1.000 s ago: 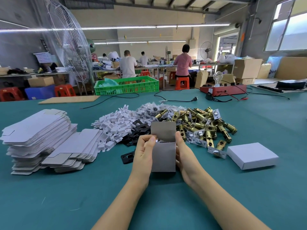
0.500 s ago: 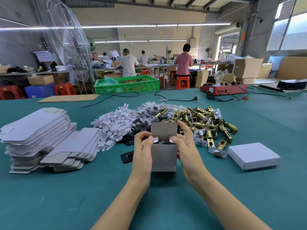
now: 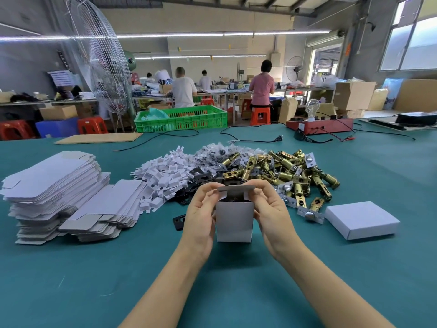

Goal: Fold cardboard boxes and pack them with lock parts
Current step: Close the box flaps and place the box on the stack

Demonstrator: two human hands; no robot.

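Forearms reaching in over the green desk [image 3: 331, 268], left hand [image 3: 201, 214] and right hand [image 3: 269, 209] grip an upright cardboard box [image 3: 234, 221], fingertips pinching its top flap.

A factory packing floor: a long green worktable [image 3: 71, 268] heaped with brass latch bolts [image 3: 283, 171] at 12 o'clock, flat box blanks [image 3: 52, 181] at 10, workers on stools [image 3: 260, 114] beyond.
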